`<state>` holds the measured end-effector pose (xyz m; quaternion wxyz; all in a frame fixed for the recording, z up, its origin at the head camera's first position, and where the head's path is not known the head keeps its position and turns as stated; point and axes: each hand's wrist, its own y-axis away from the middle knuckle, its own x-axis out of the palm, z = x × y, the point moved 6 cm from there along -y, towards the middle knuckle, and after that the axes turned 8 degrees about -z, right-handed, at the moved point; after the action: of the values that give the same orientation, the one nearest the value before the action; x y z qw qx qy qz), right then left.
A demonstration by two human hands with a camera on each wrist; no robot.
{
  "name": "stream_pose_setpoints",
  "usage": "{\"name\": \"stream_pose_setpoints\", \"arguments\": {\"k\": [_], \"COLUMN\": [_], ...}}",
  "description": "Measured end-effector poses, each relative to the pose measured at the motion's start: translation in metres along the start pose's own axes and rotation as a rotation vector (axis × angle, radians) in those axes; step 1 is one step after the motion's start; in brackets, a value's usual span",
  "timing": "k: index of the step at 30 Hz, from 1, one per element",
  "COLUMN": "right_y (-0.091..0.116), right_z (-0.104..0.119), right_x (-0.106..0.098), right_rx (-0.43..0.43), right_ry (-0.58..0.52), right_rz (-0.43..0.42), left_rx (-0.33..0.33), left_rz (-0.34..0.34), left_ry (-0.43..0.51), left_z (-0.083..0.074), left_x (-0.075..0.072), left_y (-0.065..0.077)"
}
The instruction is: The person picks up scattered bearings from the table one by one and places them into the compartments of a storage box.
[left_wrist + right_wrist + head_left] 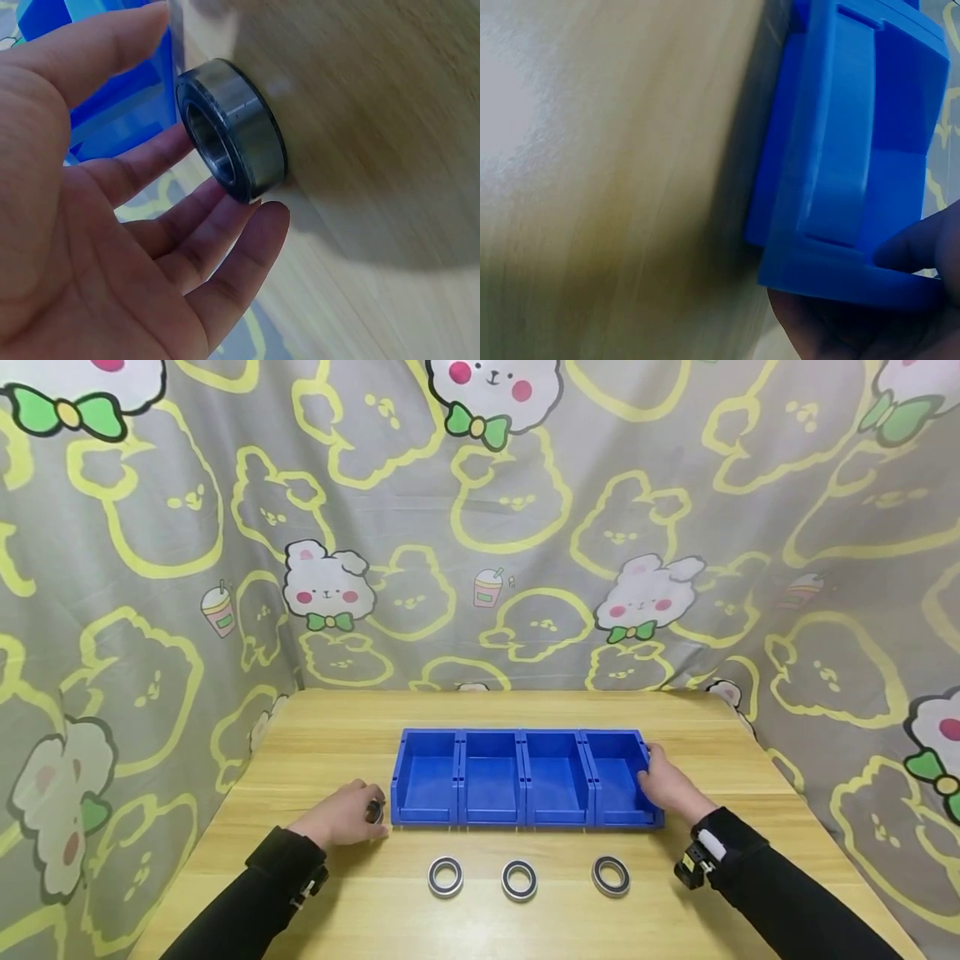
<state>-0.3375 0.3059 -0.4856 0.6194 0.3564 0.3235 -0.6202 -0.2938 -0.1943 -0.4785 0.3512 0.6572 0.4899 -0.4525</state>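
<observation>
My left hand (348, 814) is at the left end of a row of joined blue storage bins (491, 818). Beside its fingers a ball bearing (236, 127) stands on its edge, silver outside with a dark seal. The fingers are loosely bent behind the bearing and seem to touch it, while the thumb (112, 52) stays apart from it. At the row's other end my right hand (671, 785) grips the side wall of the rightmost bin (840, 142), thumb inside and fingers outside. The bins I can see into hold nothing.
Three more bearings lie flat in front of the bins: a left one (446, 877), a middle one (519, 881) and a right one (611, 877). All stand on a wooden table (345, 910). A patterned grey curtain (420, 527) encloses the back and sides.
</observation>
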Motion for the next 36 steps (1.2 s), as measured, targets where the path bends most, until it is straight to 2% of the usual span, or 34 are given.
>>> {"name": "stream_pose_setpoints", "arguments": {"k": [5,10,16,21,26,30,36], "right_y": [-0.003,-0.006,-0.008,-0.009,-0.009,-0.011,-0.012], "right_z": [-0.003,-0.005,-0.005,-0.004,-0.002,-0.004,-0.007], "right_x": [0.001,0.003,0.004,0.005,0.005,0.006,0.007], "right_rx": [0.026,0.049,0.023,0.011,0.016,0.017,0.022], "right_ry": [-0.005,0.014,0.049,0.068,0.081,0.083,0.077], "right_rz": [-0.014,-0.007,-0.020,-0.024,-0.018,-0.010,-0.005], "left_rx": [0.006,0.041,0.080,0.080,0.057,0.050,0.070], "left_rz": [-0.017,-0.053,-0.078,-0.084,-0.081,-0.102,-0.159], "left_ry": [-0.030,-0.045,-0.060,-0.073,-0.041,-0.018,-0.010], "left_z": [-0.002,-0.002,-0.003,-0.003,0.000,0.002,-0.007], "left_x": [0.001,0.003,0.003,0.004,0.002,-0.011,-0.048], "left_y": [-0.001,0.000,-0.001,-0.003,-0.003,-0.006,-0.016]}}
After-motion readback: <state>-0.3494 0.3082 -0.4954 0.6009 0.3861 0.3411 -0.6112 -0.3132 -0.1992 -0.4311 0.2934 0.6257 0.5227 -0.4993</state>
